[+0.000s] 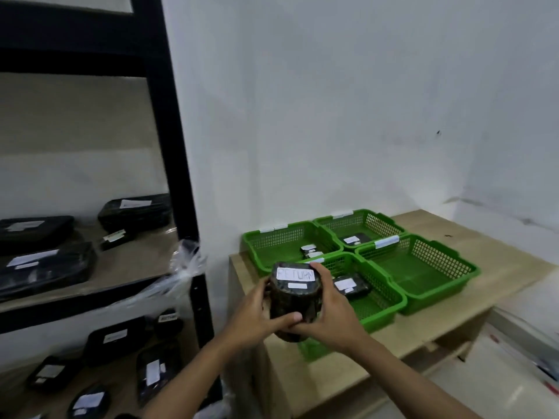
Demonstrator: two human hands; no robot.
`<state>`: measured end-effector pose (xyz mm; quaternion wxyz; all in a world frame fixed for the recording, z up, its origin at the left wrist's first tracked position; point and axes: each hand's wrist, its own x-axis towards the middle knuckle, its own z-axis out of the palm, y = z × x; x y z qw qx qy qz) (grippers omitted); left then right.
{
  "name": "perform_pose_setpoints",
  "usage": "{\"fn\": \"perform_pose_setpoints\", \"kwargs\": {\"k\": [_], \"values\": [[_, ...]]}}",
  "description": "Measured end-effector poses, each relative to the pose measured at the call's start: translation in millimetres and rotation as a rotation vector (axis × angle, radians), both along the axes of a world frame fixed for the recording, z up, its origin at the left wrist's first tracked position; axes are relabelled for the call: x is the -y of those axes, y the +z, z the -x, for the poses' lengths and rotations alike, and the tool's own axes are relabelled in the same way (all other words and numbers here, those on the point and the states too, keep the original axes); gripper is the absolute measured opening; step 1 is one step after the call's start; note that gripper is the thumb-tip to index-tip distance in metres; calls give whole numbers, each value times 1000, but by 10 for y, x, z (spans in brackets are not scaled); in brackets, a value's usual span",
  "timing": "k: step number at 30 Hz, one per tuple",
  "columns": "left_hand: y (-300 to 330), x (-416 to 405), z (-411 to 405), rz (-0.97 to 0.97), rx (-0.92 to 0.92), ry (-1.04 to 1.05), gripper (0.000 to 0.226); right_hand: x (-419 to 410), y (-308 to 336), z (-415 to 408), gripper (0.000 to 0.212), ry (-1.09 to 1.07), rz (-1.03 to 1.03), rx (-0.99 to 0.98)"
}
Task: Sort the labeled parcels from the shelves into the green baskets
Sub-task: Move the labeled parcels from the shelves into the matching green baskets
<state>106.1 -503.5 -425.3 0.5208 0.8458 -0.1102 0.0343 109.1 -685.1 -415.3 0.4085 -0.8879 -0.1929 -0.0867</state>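
Observation:
Both hands hold one black wrapped parcel [295, 300] with a white label reading RETURN, over the near left corner of the wooden table. My left hand [257, 320] grips its left side and bottom; my right hand [328, 313] grips its right side. Four green baskets stand in a square just beyond. The near left basket [382, 309] holds a black parcel [352, 285]. The far left basket [266, 246] holds a small parcel [311, 251], the far right basket [379, 220] another [355, 238]. Nothing lies in the near right basket [423, 272].
A black metal shelf unit [178, 164] stands at the left, with several labeled black parcels on its two visible shelves [136, 255]. The wooden table [499, 276] runs along a white wall. A white cabinet [496, 367] sits lower right.

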Motion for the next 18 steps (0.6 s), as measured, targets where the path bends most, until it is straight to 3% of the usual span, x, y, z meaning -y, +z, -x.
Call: {"fn": "perform_pose_setpoints", "kwargs": {"k": [3, 10, 18], "values": [[-116, 372, -342, -101, -46, -9, 105, 542, 34, -309, 115, -10, 51, -1], [-447, 926, -963, -144, -143, 118, 71, 1359, 44, -1114, 120, -26, 87, -56], [-551, 645, -1897, -261, -140, 305, 53, 1400, -229, -2031, 116, 34, -82, -181]]}}
